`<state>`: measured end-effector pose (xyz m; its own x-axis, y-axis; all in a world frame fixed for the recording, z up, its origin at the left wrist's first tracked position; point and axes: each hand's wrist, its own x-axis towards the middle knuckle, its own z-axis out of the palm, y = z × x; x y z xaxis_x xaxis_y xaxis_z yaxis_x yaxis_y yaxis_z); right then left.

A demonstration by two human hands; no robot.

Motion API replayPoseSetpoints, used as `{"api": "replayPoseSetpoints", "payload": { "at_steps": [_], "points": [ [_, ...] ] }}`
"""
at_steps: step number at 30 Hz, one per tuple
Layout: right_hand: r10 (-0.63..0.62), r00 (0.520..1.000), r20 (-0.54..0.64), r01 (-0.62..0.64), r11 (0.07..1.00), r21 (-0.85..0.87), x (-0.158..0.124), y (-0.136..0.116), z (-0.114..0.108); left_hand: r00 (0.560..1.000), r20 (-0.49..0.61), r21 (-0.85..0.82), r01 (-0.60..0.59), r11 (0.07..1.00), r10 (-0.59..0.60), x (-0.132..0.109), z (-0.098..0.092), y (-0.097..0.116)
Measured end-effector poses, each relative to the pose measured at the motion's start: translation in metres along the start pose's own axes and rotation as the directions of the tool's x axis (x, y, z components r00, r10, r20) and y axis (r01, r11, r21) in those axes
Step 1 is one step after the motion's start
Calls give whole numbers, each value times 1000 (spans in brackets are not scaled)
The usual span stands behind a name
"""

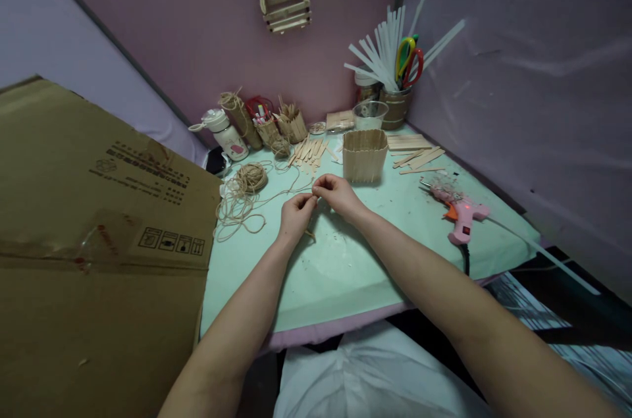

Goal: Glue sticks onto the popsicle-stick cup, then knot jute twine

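My left hand (296, 217) and my right hand (336, 195) meet fingertip to fingertip above the middle of the table. Both are closed in a pinch on thin brown twine (310, 234), whose short end hangs below the left hand. More of the strand runs left toward a ball of twine (251, 177) with loose loops beside it. The fingers hide the exact spot where the twine is gripped. Just beyond my right hand stands a box of craft sticks (364, 164), upright and apart from the fingers.
A pink glue gun (463, 212) lies at the right with its cord and a long glue stick. Loose craft sticks (309, 153) lie at the back. A cardboard box (113, 240) borders the left. A holder (396, 108) with scissors and glue sticks stands back right, near a bottle (230, 138).
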<state>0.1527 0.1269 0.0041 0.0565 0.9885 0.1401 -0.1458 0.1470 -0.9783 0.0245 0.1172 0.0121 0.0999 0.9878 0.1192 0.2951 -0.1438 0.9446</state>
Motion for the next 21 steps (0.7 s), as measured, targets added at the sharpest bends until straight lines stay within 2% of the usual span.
{"api": "replayPoseSetpoints", "payload": {
  "at_steps": [7,11,15,21],
  "points": [
    [-7,998,-64,5,999,-38,3,4,1,996,-84,-63,-30,998,25,3,2,-9],
    [-89,993,-76,77,985,-154,1,2,1,992,-130,-87,-22,996,10,5,2,-15],
    [-165,983,-75,140,954,-264,-3,-1,2,987,-163,-80,-16,997,3,5,2,-13],
    [-157,985,-77,127,945,-301,-5,-1,3,985,-174,-104,4,995,-22,3,1,-10]
  ]
}}
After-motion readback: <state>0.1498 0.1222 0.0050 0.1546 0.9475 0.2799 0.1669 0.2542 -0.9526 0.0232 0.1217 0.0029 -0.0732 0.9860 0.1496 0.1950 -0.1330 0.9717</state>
